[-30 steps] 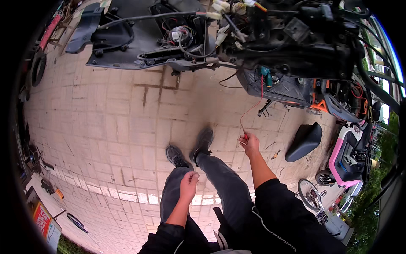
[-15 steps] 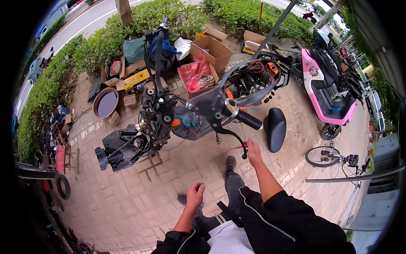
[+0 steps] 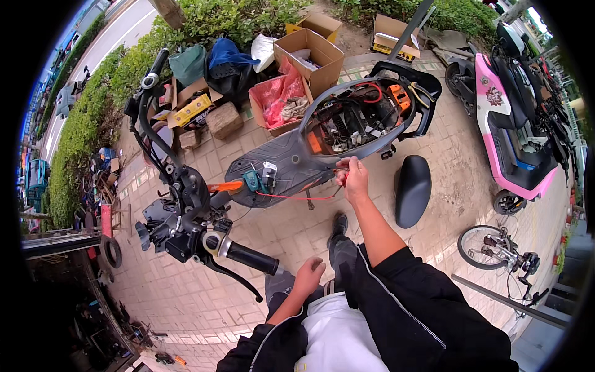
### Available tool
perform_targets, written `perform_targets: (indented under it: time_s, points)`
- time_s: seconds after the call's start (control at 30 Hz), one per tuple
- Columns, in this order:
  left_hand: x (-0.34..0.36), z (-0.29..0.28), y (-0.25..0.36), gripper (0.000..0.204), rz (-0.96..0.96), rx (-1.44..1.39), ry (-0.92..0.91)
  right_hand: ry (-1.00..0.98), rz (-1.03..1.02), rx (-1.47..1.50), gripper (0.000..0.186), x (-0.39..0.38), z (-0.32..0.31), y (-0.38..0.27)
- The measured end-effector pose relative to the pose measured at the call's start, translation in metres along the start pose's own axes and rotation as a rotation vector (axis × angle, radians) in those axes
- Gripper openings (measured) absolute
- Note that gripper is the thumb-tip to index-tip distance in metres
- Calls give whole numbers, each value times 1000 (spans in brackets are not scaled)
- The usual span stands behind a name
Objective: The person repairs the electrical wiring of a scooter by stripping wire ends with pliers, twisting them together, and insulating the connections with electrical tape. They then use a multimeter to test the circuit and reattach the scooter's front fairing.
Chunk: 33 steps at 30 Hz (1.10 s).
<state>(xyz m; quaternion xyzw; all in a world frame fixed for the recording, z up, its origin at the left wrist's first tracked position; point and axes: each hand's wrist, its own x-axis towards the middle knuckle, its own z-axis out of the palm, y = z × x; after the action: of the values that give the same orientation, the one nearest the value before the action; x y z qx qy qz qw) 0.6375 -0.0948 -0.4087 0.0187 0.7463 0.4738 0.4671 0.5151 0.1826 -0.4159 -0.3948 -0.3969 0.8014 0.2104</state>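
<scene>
A partly stripped scooter stands before me, its dark footboard (image 3: 282,161) bare and its grey rear body (image 3: 302,139) open on top, showing wiring. My right hand (image 3: 355,180) is beside the front edge of that rear body, its fingers closed on a red wire lead (image 3: 297,198). The lead runs back to a teal device (image 3: 253,181) on the footboard, next to a small black-and-white part (image 3: 269,173). My left hand (image 3: 308,276) hangs in front of my body with its fingers curled, nothing visible in them. Nearest to it is the black handlebar grip (image 3: 251,257) with its brake lever (image 3: 232,277).
A removed black seat (image 3: 413,191) lies on the paving right of my right hand. Cardboard boxes (image 3: 310,59), one with red plastic, stand behind the scooter. At the right are a pink-and-white scooter (image 3: 489,149) and a bicycle wheel (image 3: 483,247). Bricks (image 3: 224,121) lie beyond the footboard.
My right hand has moved from near the brake lever to beside the open rear body, bringing the red lead along. The view has shifted, so the handlebar now appears farther left and lower.
</scene>
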Motion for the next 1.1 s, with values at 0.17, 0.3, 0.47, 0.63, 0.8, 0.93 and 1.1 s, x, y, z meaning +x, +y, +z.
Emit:
perform_targets:
  time_s: [0.17,0.3,0.47,0.63,0.8,0.93,1.1]
  points:
    - [37,22,52,33,25,-68,11,-57,334,15,56,73,25,-17]
    - [80,13,100,31,68,-97,109,116,399,35,37,121,44,-4]
    - [138,18,108,28,-8,-308,198,47,379,-174,14,190,49,12]
    - [186,20,112,23,-96,-564,353,55,420,-233,22,229,45,6]
    - [250,0,173,22,-61,-783,590,233,297,-189,9,257,-4,37]
    - [297,-14,198,24,51,-865,622,116,392,-239,10,236,4,34]
    - [269,-17,209,24,15,-764,448,110,390,-276,26,255,3,34]
